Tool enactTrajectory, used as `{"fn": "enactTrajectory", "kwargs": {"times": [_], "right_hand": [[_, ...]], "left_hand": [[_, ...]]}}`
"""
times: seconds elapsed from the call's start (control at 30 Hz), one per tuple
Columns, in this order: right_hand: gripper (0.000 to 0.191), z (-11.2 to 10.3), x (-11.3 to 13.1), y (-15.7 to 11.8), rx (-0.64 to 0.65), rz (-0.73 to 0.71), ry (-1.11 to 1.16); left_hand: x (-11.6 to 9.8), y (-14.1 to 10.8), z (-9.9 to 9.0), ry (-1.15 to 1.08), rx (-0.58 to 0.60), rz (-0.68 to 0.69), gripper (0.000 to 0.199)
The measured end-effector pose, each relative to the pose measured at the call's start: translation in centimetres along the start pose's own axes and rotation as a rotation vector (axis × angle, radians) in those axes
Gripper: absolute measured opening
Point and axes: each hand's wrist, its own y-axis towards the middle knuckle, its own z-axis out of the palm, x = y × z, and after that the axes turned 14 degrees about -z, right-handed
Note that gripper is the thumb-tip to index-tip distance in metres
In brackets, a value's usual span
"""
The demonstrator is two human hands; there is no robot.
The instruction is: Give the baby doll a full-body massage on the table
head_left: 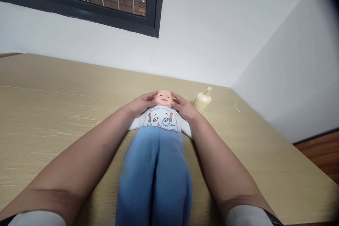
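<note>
A baby doll (pixel 164 99) lies on its back on the wooden surface, its head toward the wall. It wears a white top (pixel 160 119) with an elephant print and blue trousers (pixel 156 169), whose legs stretch toward me. My left hand (pixel 143 104) cups the left side of the doll's head, fingers curved against it. On the opposite side, my right hand (pixel 184 106) holds the head in the same way. Both thumbs rest by the doll's cheeks. A cream pump bottle (pixel 202 99) stands just beyond my right hand.
The pale wooden tabletop (pixel 58 113) spreads around the doll and meets a white wall (pixel 196 42). A dark-framed window (pixel 152 10) is at upper left. A small pale strip (pixel 236 107) lies right of the bottle. Brown wood (pixel 321 152) shows past the right edge.
</note>
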Motion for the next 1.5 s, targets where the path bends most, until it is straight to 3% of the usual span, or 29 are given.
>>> {"fn": "enactTrajectory", "kwargs": {"times": [0.1, 0.23, 0.33, 0.67, 0.83, 0.93, 1.0, 1.17, 1.5], "right_hand": [[0.078, 0.3, 0.2, 0.0, -0.033, 0.019, -0.079], [0.097, 1.2, 1.4, -0.2, -0.024, 0.049, -0.243], [0.101, 1.6, 1.9, -0.2, -0.046, 0.043, -0.273], [0.094, 1.4, 1.6, 0.2, -0.082, -0.004, -0.405], [0.067, 1.1, 1.8, 0.0, 0.006, -0.073, -0.147], [0.059, 0.6, 1.3, 0.1, -0.077, -0.025, -0.064], [0.062, 0.7, 1.2, 0.1, -0.127, -0.002, -0.077], [0.079, 1.7, 1.7, 0.0, -0.117, -0.024, -0.268], [0.086, 1.7, 1.4, 0.3, -0.140, -0.042, -0.514]], "left_hand": [[0.0, 0.1, 0.2, -0.001, 0.009, 0.004, 0.089], [-0.2, 0.1, 1.1, 0.216, -0.191, 0.045, 0.102], [-0.4, 0.0, 1.5, 0.315, -0.248, 0.078, 0.097], [-0.1, 0.1, 1.2, 0.307, -0.166, 0.153, 0.082], [0.0, 0.0, 0.4, 0.055, -0.039, 0.053, 0.084], [0.0, 0.0, 0.2, -0.044, 0.013, 0.020, 0.081], [0.0, 0.1, 0.4, -0.006, -0.060, 0.034, 0.082], [0.1, 0.4, 1.0, 0.282, -0.320, 0.055, 0.093], [-0.1, -0.2, 1.1, 0.437, -0.347, 0.179, 0.074]]}}
